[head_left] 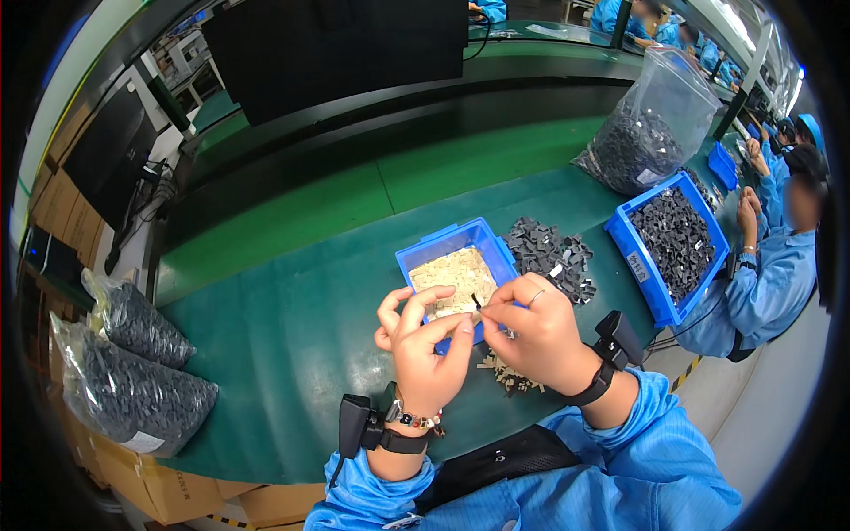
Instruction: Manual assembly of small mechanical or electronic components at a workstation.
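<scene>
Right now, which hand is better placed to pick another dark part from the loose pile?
Probably the right hand: it sits nearest the loose pile of dark parts, while the left hand is farther away, fingers by the small blue bin.

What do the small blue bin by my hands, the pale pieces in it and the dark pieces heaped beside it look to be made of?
Small blue bin: moulded plastic by the look, uniform colour, slight sheen on its rim. Pale pieces: flat, matt, beige chips, possibly card or fibre sheet; too small to tell. Dark pieces: matt grey-black blocky parts, likely plastic or ferrite; the look leaves it open.

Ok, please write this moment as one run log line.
left hand: pinching | right hand: holding small dark flat piece | below: small blue plastic bin of beige chips
</scene>
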A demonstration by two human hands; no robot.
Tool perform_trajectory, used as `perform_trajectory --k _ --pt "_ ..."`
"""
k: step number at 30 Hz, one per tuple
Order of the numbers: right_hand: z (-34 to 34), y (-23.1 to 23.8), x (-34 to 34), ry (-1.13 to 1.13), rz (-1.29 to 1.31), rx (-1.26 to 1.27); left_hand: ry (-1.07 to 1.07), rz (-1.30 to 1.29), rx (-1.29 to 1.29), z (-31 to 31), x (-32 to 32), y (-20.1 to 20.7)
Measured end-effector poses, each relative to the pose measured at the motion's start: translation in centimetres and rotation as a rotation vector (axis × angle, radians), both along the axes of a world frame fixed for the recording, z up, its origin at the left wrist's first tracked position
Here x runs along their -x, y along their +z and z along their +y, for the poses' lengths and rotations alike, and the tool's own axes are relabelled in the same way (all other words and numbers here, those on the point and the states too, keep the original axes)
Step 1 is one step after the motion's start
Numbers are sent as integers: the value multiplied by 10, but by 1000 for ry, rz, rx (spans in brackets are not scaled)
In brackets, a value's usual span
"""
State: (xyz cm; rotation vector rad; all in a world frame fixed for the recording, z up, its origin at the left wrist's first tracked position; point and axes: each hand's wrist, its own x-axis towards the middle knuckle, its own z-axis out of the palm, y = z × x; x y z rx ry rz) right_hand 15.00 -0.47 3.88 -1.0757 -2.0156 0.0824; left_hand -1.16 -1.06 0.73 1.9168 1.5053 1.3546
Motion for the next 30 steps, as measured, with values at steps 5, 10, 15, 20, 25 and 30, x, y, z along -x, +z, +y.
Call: perform_trajectory --k 5,10,15,20,25,30 --pt "-3 -6 2 57 -68 -46 -82 -136 20 4 0 -4" --pt "-4 -6 -1 57 274 223 -135 -215 9 4 4 -6" --pt "-1 -1 -6 164 347 355 -175 -222 -13 1 4 -1" --pt "5 -7 -16 113 567 570 -13 -86 44 1 4 2" --pt "54 -8 -46 -43 740 791 117 39 -38 5 -2 -9" --pt "79 -5 -54 -32 768 940 56 -32 56 10 -1 -23"
